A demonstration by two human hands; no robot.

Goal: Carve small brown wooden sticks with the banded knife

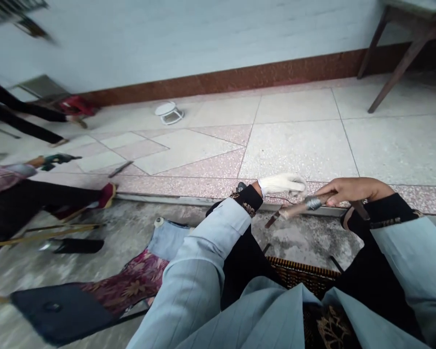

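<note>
My left hand (284, 185), in a white knitted glove, is above the raised floor's edge with its fingers curled together. What they hold, if anything, is hidden. A thin dark strand (280, 198) shows just below the glove. My bare right hand (361, 189) is wrapped round a wooden-handled tool (294, 209). Silvery binding circles the wood near my fingers, and a rusty brown end points down to the left. A dark metal piece (359, 209) sticks out beneath this hand; I cannot tell whether it belongs to the same tool.
A woven seat (301, 272) is beneath me. To the left, a person (39, 196) sits low with a gloved hand (60, 160); another person's legs (22, 109) are behind. A small white stool (169, 113), a dark bar (120, 169), a black bottle (78, 245) and a cloth-draped chair (131, 283) stand or lie around.
</note>
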